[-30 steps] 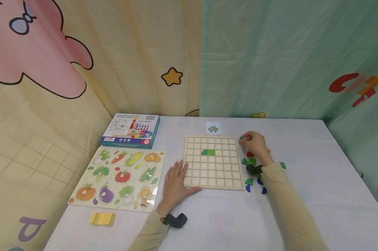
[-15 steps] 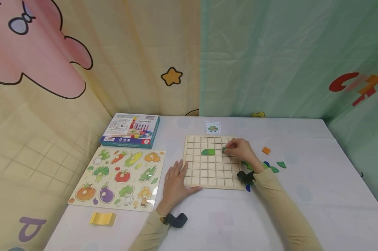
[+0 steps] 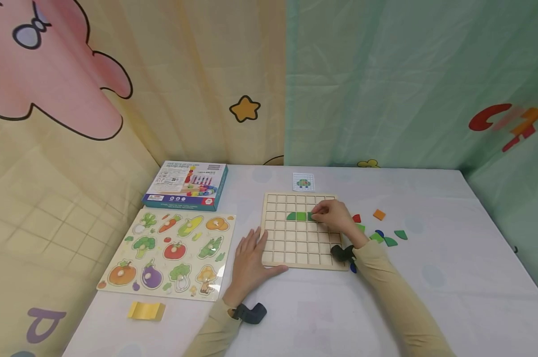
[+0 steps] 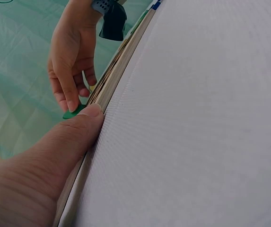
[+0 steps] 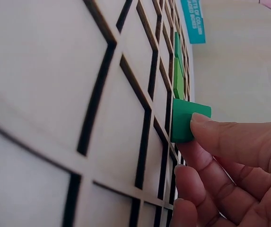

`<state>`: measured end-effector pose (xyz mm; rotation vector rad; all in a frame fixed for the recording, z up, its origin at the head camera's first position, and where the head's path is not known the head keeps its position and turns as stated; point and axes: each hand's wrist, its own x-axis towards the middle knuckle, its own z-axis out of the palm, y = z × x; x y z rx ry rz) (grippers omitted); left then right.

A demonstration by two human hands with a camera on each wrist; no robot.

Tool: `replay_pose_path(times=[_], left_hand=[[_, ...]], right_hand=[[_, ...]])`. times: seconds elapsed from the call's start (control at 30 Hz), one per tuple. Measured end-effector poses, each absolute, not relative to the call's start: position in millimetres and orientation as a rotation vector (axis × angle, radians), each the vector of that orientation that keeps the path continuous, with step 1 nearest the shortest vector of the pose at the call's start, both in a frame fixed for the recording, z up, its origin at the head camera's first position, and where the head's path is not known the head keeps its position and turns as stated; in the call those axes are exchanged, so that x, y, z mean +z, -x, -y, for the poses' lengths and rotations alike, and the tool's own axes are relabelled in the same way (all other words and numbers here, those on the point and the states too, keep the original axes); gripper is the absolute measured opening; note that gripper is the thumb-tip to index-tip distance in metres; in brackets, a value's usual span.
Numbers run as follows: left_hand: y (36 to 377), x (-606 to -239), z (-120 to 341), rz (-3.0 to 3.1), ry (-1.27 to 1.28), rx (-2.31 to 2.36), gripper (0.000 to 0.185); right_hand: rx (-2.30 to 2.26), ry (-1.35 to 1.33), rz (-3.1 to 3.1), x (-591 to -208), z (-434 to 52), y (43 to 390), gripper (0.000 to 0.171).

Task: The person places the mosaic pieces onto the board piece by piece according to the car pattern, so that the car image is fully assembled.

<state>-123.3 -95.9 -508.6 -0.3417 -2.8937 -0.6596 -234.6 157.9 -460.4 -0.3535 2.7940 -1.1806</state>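
Note:
A wooden grid board (image 3: 295, 245) lies on the white table. Two green pieces (image 3: 296, 216) sit in its second row. My right hand (image 3: 328, 214) pinches a green square piece (image 5: 185, 120) and holds it at the cell just right of those two pieces (image 5: 178, 71). The piece is tilted, one edge down at the board. My left hand (image 3: 251, 258) rests flat on the table with its fingers against the board's left front edge; its thumb (image 4: 74, 137) presses the board's rim (image 4: 104, 94).
Loose coloured pieces (image 3: 378, 233) lie right of the board. A small pattern card (image 3: 303, 182) sits behind it. A vegetable peg puzzle (image 3: 170, 253), a blue box (image 3: 186, 184) and a yellow piece (image 3: 146, 311) lie to the left.
My right hand carried the green piece from the loose pile at the board's right, leftward across the board to the cell beside the two green pieces. The left hand stayed put.

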Motion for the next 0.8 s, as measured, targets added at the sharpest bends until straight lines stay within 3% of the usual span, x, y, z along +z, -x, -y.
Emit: replay_pose_path(times=[0.8], left_hand=[[122.7, -506.9, 95.2, 2.869, 0.346, -0.669, 0.106]], right_hand=[[-0.924, 0.307, -2.897, -459.1, -151.4, 233.1, 0.012]])
